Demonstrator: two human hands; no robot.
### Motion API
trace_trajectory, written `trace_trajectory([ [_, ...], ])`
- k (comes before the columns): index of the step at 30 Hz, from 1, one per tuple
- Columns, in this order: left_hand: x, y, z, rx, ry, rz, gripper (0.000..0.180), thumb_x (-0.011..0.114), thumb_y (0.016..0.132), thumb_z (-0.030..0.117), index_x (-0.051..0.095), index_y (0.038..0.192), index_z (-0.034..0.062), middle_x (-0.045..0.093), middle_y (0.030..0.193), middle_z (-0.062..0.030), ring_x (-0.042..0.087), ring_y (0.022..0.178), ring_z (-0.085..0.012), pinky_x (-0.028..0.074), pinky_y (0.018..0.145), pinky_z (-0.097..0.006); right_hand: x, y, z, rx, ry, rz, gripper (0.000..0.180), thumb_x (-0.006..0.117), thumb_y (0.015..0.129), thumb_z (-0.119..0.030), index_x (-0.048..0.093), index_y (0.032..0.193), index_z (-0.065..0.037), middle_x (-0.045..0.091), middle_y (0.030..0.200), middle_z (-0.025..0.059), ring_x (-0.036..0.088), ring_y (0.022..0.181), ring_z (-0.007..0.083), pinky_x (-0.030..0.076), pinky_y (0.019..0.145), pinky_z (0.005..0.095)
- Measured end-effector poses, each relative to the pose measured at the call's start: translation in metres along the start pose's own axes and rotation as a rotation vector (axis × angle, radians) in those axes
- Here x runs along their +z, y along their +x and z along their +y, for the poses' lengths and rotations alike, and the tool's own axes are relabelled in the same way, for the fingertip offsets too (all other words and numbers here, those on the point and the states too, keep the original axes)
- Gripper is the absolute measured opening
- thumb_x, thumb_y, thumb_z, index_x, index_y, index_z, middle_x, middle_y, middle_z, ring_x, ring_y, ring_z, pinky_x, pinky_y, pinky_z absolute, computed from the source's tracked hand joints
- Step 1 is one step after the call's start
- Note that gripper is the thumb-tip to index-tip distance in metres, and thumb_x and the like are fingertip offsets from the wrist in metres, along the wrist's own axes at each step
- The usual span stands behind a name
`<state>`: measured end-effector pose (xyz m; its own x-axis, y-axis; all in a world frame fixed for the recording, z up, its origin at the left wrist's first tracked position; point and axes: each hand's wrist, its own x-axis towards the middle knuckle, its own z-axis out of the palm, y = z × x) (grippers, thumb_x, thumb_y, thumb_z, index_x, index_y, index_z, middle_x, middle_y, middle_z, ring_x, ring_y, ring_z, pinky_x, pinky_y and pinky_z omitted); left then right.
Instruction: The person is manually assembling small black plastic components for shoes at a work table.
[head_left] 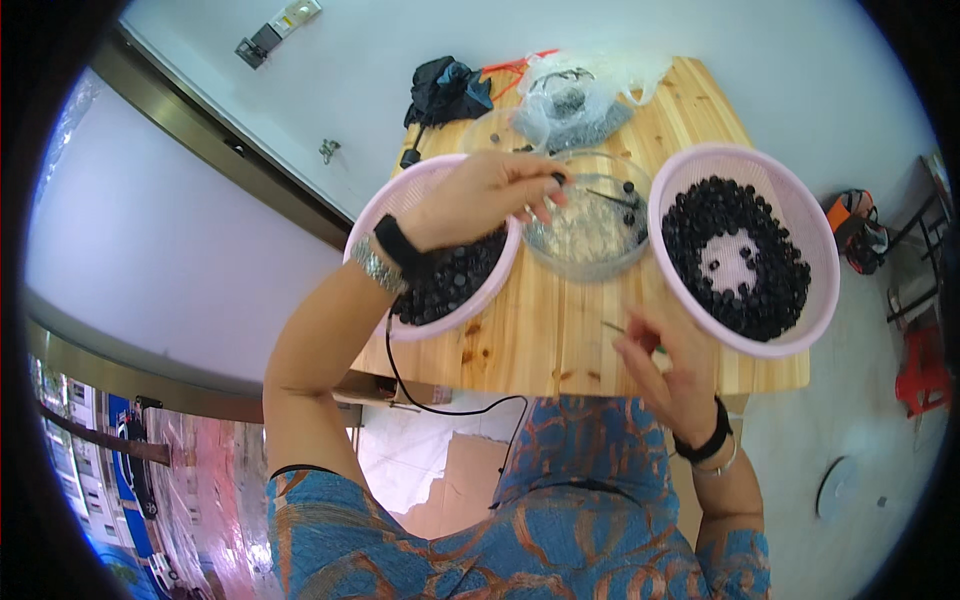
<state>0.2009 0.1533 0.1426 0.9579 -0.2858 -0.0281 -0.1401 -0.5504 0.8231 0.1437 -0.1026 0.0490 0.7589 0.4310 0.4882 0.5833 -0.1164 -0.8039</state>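
A small black bead [557,178] sits pinched between the thumb and fingertips of the left hand [480,198], held right over the rim of the clear glass bowl [590,222], which stands on the wooden tabletop [560,335] between two pink mesh baskets. The placing looks practical: the left basket [400,205], partly under the left wrist, holds a heap of black beads, the right basket [745,250] holds a ring of them around a bare centre, and the bowl lies within easy reach of both. A few loose beads and a thin dark stick rest inside the bowl. The right hand [665,365] hovers low over the near edge of the tabletop, fingers curled and nipped together on a thin needle-like pin [612,325]. Behind the bowl lie a crumpled clear plastic bag [580,100] and a dark cloth bundle [448,90].
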Motion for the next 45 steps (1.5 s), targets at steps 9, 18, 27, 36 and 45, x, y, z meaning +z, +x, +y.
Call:
trace_trajectory([
  [9,0.076,-0.107,0.018,-0.076,-0.427,-0.148,0.03,0.045,0.094,0.017,0.052,0.116,-0.0022,0.061,0.096,-0.0066,0.058,0.082,-0.0102,0.048,0.072,-0.022,0.032,0.008,-0.035,-0.368,-0.248,0.061,0.026,0.068,0.071,-0.008,0.062,0.096,-0.007,0.053,0.074,0.0075,0.055,0.067,0.0218,0.045,0.056,0.0289],
  [18,0.128,-0.139,-0.024,-0.086,-1.228,0.107,0.029,0.047,0.092,0.013,0.05,0.118,-0.0011,0.059,0.104,-0.0091,0.06,0.091,-0.0147,0.052,0.076,-0.027,0.041,0.007,-0.046,-0.267,-0.113,-0.154,0.02,0.067,0.071,-0.006,0.062,0.091,-0.006,0.053,0.072,0.0074,0.055,0.064,0.0214,0.044,0.056,0.0295],
  [27,0.158,-0.134,-0.068,0.002,-1.397,0.406,0.025,0.045,0.088,0.0,0.053,0.111,-0.0007,0.058,0.102,-0.011,0.06,0.085,-0.0148,0.052,0.075,-0.025,0.024,0.137,-0.013,-0.136,-0.388,-0.337,0.015,0.058,0.078,-0.015,0.062,0.081,0.0,0.061,0.071,0.0147,0.059,0.067,0.0267,0.046,0.061,0.0343],
  [36,0.158,-0.14,-0.075,-0.064,-1.407,0.408,0.024,0.046,0.089,0.002,0.054,0.112,-0.001,0.058,0.104,-0.0112,0.06,0.086,-0.0142,0.051,0.075,-0.025,0.114,0.181,0.081,0.226,-1.06,-0.631,0.028,0.07,0.069,-0.021,0.064,0.085,0.002,0.064,0.089,0.0188,0.062,0.085,0.0328,0.049,0.074,0.0393],
  [45,0.155,-0.147,-0.079,-0.096,-1.366,0.354,0.024,0.047,0.089,0.001,0.054,0.112,0.0005,0.06,0.101,-0.0107,0.061,0.084,-0.0133,0.052,0.074,-0.025,0.119,0.185,0.086,0.294,-1.125,-0.76,0.03,0.073,0.061,-0.019,0.066,0.08,0.003,0.064,0.082,0.0198,0.064,0.077,0.0309,0.051,0.067,0.0381],
])
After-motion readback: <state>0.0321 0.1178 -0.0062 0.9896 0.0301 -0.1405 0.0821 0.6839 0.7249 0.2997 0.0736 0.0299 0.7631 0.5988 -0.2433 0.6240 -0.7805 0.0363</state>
